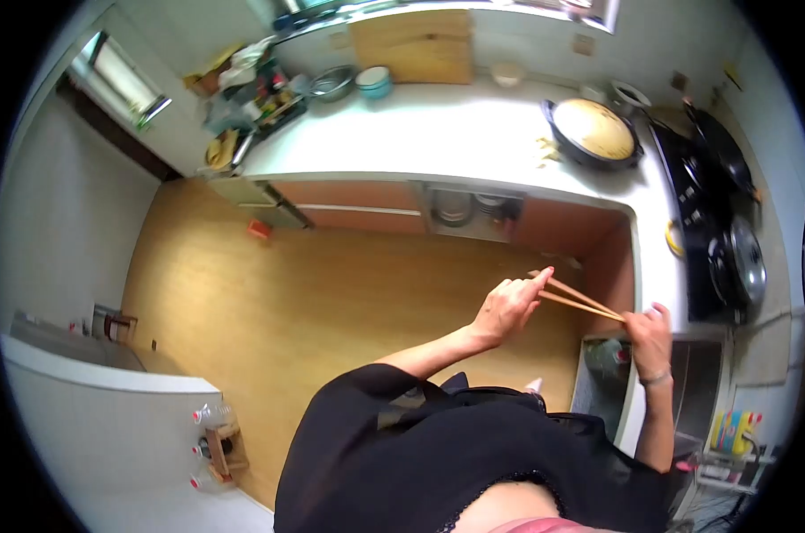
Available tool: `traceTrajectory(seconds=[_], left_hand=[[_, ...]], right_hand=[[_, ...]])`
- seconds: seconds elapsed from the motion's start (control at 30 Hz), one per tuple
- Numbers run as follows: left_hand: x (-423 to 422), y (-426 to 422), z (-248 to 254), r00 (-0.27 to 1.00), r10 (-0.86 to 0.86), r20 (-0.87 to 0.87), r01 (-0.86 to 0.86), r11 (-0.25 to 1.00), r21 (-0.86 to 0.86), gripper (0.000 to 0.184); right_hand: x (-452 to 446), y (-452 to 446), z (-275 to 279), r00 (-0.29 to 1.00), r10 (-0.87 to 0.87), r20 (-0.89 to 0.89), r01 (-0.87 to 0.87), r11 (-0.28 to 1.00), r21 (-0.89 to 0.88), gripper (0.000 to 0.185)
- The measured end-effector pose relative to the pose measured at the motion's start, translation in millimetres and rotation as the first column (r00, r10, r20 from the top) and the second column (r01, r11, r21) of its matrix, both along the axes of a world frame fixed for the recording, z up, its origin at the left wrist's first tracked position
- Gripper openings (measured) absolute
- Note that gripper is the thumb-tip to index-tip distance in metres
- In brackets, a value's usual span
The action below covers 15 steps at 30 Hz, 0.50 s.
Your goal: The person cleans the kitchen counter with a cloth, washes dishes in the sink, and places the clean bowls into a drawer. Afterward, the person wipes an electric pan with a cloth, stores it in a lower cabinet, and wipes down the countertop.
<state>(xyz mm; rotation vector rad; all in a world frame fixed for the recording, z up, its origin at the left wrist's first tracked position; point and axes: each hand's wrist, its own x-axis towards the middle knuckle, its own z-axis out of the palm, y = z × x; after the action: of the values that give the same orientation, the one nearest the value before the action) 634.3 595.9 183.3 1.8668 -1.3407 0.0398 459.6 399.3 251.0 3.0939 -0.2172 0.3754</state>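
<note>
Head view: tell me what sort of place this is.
Most likely a home kitchen. A black cooktop runs along one side, a long white counter along another, and the person is holding chopsticks.

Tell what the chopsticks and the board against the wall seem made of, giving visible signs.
Chopsticks: probably wood or bamboo, apparently smooth, judging by their plain tan colour; which one is unclear. Board: apparently wood, with little shine, judging by its yellowish face and dark, knotlike spot.
</note>
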Motion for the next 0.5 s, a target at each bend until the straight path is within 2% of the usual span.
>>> traceTrajectory(seconds=[0.03, 0.1, 0.17, 0.23, 0.4, 0.47, 0.5], left_hand=[[10, 18, 7, 0.999, 0.033, 0.001, -0.033, 0.999, -0.002, 0.061], [33, 55, 14, 0.966, 0.139, 0.220, -0.146, 0.989, 0.014, 0.054], [54, 87, -4, 0.933, 0.241, 0.266, -0.266, 0.962, 0.060, 0.048], [74, 116, -11, 0.864, 0.380, 0.331, -0.440, 0.889, 0.129, 0.030], [150, 180, -18, 0.758, 0.547, 0.355, -0.631, 0.754, 0.184, 0.019], [187, 193, -29, 0.676, 0.586, 0.447, -0.708, 0.685, 0.171, 0.013], [216, 206, -32, 0.687, 0.602, 0.407, -0.717, 0.652, 0.247, 0.012]], right_hand=[[41, 20, -4, 0.989, 0.144, 0.020, -0.144, 0.989, -0.023, 0.008], [118, 65, -8, 0.919, 0.393, 0.009, -0.392, 0.918, -0.057, 0.006], [179, 106, -11, 0.821, 0.568, -0.051, -0.571, 0.818, -0.070, 0.005], [231, 142, -16, 0.718, 0.692, -0.069, -0.696, 0.716, -0.061, 0.005], [343, 216, -29, 0.531, 0.837, -0.132, -0.846, 0.532, -0.033, 0.007], [383, 227, -29, 0.468, 0.884, 0.013, -0.884, 0.468, 0.000, 0.014], [410, 239, -25, 0.417, 0.881, 0.222, -0.904, 0.428, -0.004, 0.026]])
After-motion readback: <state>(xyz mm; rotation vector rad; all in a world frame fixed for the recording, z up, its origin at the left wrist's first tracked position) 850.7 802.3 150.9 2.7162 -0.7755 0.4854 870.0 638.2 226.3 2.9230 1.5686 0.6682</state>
